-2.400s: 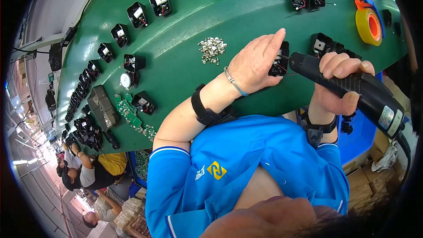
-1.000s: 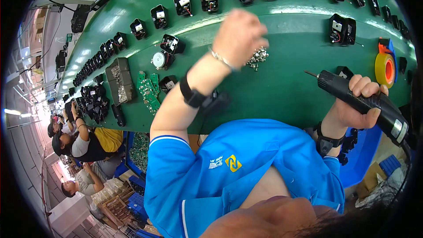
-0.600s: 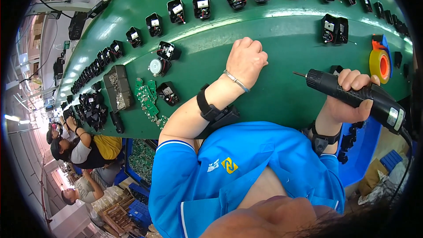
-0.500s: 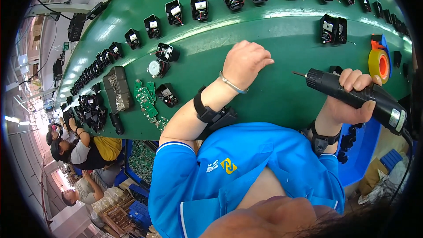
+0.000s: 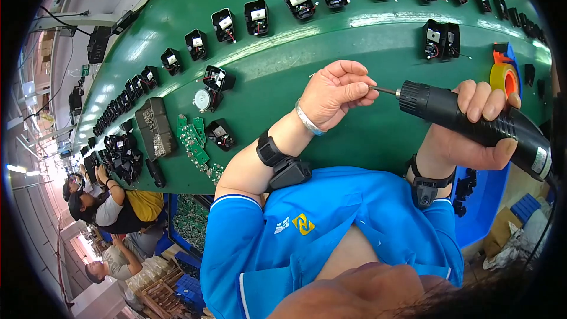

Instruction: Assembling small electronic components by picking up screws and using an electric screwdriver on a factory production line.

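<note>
My right hand [image 5: 472,133] is wrapped round a black corded electric screwdriver [image 5: 434,103], held level with its bit [image 5: 386,90] toward the left. At the bit's tip, the thumb and fingers of my left hand [image 5: 338,94] are pinched together. Whatever lies between those fingertips is too small to make out. Both hands are above the green bench [image 5: 277,124]. To the left of my left hand stand an open black housing [image 5: 219,135] and another housing [image 5: 218,78] with a round speaker [image 5: 203,100] beside it.
Open black housings [image 5: 257,18] with white parts and wires line the far bench. At left are a tray of screws [image 5: 155,127], green circuit boards [image 5: 192,139] and a black parts pile [image 5: 123,156]. Two housings [image 5: 440,40] and a tape dispenser [image 5: 505,74] stand right. Co-workers [image 5: 115,204] sit left.
My left hand has turned and come to the screwdriver's tip, its fingers now meeting the bit. The screwdriver has shifted slightly in my right hand's grip, its bit further left.
</note>
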Demonstrator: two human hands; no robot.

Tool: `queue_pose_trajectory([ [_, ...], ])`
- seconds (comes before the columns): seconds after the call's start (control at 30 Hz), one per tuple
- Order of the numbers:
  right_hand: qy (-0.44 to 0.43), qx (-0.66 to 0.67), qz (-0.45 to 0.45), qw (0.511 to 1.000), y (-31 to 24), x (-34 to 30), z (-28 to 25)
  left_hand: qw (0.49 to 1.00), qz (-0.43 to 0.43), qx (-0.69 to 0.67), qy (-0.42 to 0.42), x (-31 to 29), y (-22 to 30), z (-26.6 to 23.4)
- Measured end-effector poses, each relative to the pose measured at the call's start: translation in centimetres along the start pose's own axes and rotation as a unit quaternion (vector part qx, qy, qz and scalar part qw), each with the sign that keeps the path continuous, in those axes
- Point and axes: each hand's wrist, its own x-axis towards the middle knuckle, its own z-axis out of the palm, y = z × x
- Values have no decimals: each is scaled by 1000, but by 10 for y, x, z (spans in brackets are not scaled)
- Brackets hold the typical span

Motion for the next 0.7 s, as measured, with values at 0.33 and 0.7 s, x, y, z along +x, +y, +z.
queue_pose_trajectory([
  [0.33,-33,-24,9,999,-2,1,-4,997,-14,69,13,5,-1,8],
  [0.7,-86,-61,-14,994,-3,43,-11,947,123,296,-20,43,36,26],
])
